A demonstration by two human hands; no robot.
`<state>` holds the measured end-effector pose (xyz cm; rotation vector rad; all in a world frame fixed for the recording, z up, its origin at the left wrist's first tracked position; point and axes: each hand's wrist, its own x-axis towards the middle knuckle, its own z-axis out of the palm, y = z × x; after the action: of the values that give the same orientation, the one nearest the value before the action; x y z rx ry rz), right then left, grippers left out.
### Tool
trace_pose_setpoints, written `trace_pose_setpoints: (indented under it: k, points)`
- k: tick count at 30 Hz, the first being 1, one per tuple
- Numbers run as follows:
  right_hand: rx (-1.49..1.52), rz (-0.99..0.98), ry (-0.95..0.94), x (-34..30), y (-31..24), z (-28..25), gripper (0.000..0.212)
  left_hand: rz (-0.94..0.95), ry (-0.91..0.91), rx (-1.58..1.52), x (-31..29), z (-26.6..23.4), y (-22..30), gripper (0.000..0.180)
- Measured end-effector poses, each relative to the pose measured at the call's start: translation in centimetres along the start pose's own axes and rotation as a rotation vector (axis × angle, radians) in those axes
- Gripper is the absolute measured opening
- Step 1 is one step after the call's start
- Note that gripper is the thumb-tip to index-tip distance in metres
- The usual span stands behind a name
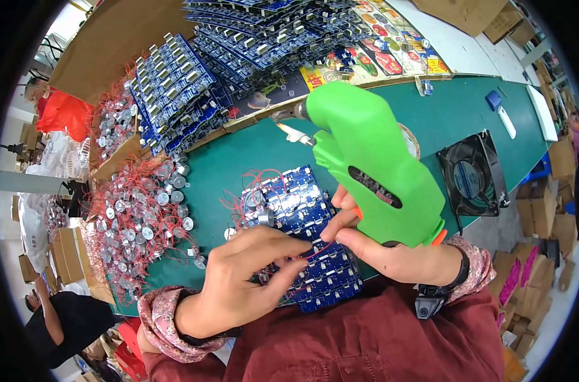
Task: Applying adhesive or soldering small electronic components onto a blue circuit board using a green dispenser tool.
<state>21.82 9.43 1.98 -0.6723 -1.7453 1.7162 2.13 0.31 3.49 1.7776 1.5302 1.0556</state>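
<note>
My right hand (382, 251) is wrapped round the handle of a green soldering gun (366, 140), its metal tip pointing left above the bench. Thumb and forefinger of that same hand pinch a thin red wire (320, 252). Facing it from the left, my left hand (245, 274) is closed in a pinch on the wire's other part. Under both hands lies a blue panel of circuit boards (296, 204) with small white components. Several small silver round parts, like little motors (254, 198), with red leads rest on the panel's left side.
A heap of silver motors with red wires (143, 223) covers the left of the green bench (219, 156). Stacked blue panels (175, 73) stand at the back left. A black fan (471, 175) sits at right. A person in black (70, 325) is at far left.
</note>
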Motion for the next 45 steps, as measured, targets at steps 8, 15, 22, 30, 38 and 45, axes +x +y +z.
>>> trace_pose_setpoints:
  k: [8,15,22,30,38,45]
  points:
    - [0.003,0.069,0.067,0.0,0.2,0.6,0.047,-0.043,-0.013,-0.016,1.1,0.5,-0.1,0.016]
    - [-0.073,0.041,0.067,-0.2,0.7,-0.1,0.043,-0.047,0.013,0.092,1.7,0.0,-0.5,0.018]
    - [0.051,0.007,-0.014,-2.6,1.9,-3.5,0.045,0.119,-0.015,0.448,2.4,-0.5,-2.7,0.014]
    - [0.415,0.269,-0.051,-6.2,1.8,-5.0,0.050,0.104,-0.057,0.457,2.8,-0.3,-4.4,0.016]
    - [0.111,0.293,-0.116,-6.5,2.0,-4.8,0.023,0.120,-0.118,0.503,3.3,-0.5,-4.3,0.013]
    - [-0.315,-0.130,-0.131,-5.5,3.5,-4.6,0.023,0.133,-0.181,0.568,3.7,-0.7,-3.9,0.011]
